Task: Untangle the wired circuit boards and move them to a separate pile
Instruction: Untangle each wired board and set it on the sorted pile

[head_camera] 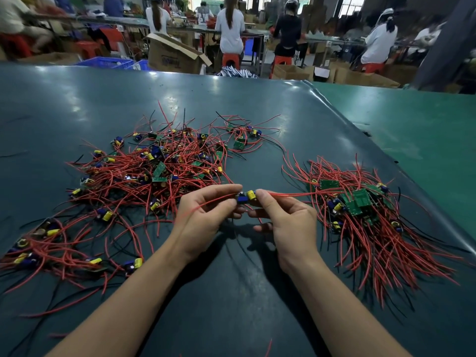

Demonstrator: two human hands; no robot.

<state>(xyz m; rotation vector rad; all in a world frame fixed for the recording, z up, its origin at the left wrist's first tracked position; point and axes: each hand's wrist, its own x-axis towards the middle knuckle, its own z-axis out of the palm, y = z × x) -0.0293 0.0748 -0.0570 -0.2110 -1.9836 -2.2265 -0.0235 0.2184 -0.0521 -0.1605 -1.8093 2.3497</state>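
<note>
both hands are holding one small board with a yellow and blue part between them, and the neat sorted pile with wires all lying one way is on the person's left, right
Not quite. Both hands, left hand and right hand, do hold the small board, but the sorted pile lies on the person's right; the tangled pile is on the left. The head view shows it.

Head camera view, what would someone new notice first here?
Probably the big tangled heap of red-wired circuit boards spread over the dark table, left of centre. In front of it, the left hand and right hand pinch one small board between them. A tidier sorted pile lies to the right.
</note>
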